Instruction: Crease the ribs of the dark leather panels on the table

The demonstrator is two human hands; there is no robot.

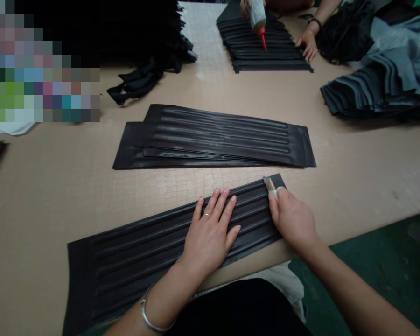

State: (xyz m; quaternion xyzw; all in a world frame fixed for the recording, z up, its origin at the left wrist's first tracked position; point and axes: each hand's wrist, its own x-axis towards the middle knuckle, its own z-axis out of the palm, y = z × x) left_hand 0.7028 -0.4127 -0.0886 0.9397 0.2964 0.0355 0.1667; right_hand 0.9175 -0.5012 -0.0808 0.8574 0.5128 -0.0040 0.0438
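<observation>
A long black ribbed panel (136,238), leather-like, lies slantwise along the table's near edge. My left hand (208,233) rests flat on its middle, fingers spread over the raised ridges. Near the panel's right end, my right hand (296,217) is closed around a small flat-tipped tool (271,185) with a pale handle. The tool's tip is at the top ridge by the upper right corner; its exact kind is unclear, and the fingers hide most of the handle.
More ribbed black panels (217,133) lie overlapping just beyond. Across the table (364,186), another person's hand tilts a bottle with a red nozzle (258,21) over fanned black strips (266,58). Dark fabric (140,77) is piled at left, grey layered pieces (378,91) at right.
</observation>
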